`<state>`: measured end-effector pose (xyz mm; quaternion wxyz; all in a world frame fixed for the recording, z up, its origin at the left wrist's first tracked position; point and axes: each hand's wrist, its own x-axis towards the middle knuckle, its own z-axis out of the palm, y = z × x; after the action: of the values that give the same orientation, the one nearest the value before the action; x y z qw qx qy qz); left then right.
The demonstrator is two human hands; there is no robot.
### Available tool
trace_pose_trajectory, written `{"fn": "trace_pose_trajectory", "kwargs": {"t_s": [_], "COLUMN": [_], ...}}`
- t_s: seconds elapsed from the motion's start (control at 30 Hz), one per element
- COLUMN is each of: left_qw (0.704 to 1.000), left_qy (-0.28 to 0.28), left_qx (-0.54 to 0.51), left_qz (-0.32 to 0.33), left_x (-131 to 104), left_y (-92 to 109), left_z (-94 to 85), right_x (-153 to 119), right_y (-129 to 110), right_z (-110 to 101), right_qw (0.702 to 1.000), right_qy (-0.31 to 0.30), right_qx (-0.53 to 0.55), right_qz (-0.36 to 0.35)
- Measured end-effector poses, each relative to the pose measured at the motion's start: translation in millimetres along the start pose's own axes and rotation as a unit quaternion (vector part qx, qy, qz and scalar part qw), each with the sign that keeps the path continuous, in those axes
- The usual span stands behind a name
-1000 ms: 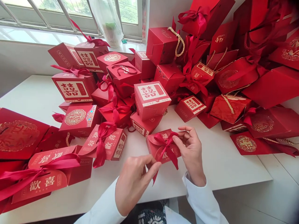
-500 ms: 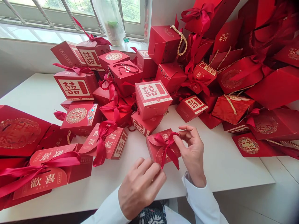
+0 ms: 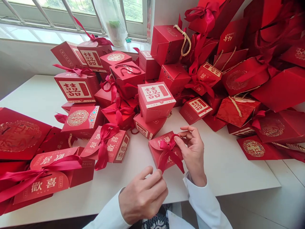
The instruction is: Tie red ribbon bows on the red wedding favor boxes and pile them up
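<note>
A small red gift box point(image 3: 154, 144) with pale characters sits on the white table in front of me. Tied across its top is a dark red ribbon point(image 3: 169, 152) in a bow. My right hand point(image 3: 192, 152) pinches a loop of this bow between thumb and index finger at the box's upper right. Below the box's near edge, my left hand point(image 3: 144, 194) is closed, its fingertips at the end of one ribbon tail, which they appear to grip. The other tail hangs loose over the near right corner.
Red boxes are heaped at the back right, among them one with a gold cord handle point(image 3: 186, 41). Two stacked boxes point(image 3: 156, 98) stand just behind mine. More ribboned boxes point(image 3: 107, 144) lie to the left on the white table point(image 3: 133, 178). A window sill point(image 3: 47, 35) runs behind.
My right hand has shifted slightly left with the ribbon loop. My left hand has moved slightly down and left, and the ribbon tail at its fingertips looks straighter. The box has barely moved.
</note>
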<state>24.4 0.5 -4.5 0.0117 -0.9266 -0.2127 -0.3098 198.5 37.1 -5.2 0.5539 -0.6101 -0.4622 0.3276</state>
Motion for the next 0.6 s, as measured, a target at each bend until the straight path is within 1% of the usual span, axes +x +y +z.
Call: {"fn": "trace_pose_trajectory", "kwargs": {"t_s": [0.13,0.23,0.27,0.33,0.4,0.47,0.53,0.6], "left_qw": [0.998,0.988,0.982,0.977,0.984,0.993,0.996,0.997], "left_qy": [-0.045,-0.080,-0.077,-0.045,0.008,0.051,0.063,0.060], "left_qx": [-0.029,-0.131,-0.169,-0.207,-0.166,-0.079,-0.004,0.027], "left_qz": [-0.015,-0.023,-0.025,-0.037,-0.067,-0.074,-0.055,-0.034], "left_x": [0,3,5,11,18,24,26,24], "left_y": [0,2,2,2,-2,-10,-19,-25], "left_z": [-1.8,-8.1,-10.9,-15.7,-16.8,-12.4,-3.1,8.0], "right_x": [0,2,3,1,-5,-15,-27,-39], "right_y": [-2,-4,-4,-3,0,5,11,17], "right_z": [2,0,-1,-7,-14,-24,-34,-41], "right_qw": [1.000,0.999,0.999,1.000,1.000,0.999,0.996,0.994], "right_qy": [0.000,-0.028,-0.033,-0.023,0.005,0.032,0.046,0.033], "right_qx": [-0.016,-0.010,-0.004,0.002,-0.011,-0.037,-0.065,-0.084], "right_qz": [-0.014,-0.016,-0.016,-0.016,-0.010,0.005,0.030,0.059]}}
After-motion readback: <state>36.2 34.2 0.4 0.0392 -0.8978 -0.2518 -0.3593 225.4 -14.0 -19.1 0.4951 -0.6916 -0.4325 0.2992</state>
